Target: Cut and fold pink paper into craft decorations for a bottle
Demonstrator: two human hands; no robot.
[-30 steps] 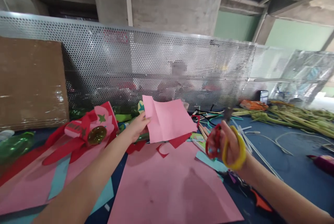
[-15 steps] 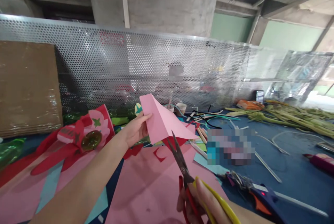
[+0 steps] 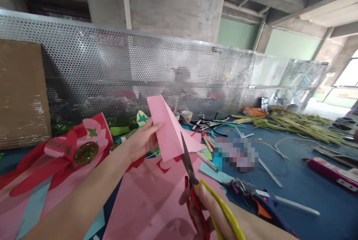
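Right hand [image 3: 214, 212] grips red-and-yellow scissors [image 3: 191, 177], now swung in to creased pink paper [image 3: 169, 135]. Left hand [image 3: 141, 140] pinches it, seemingly steadying it.

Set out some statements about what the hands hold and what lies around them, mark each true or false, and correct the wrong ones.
1. The left hand holds pink paper. True.
2. The right hand holds scissors. True.
3. Both handles of the scissors are blue. False: one is red, the other yellow.
4. The scissors point away from the pink paper. False: their blades point up towards it and overlap it in this view.
5. The brown cardboard stands at the picture's left edge. True.
6. The glue gun lies left of the large pink sheet. False: the glue gun lies to the right of the large pink sheet.
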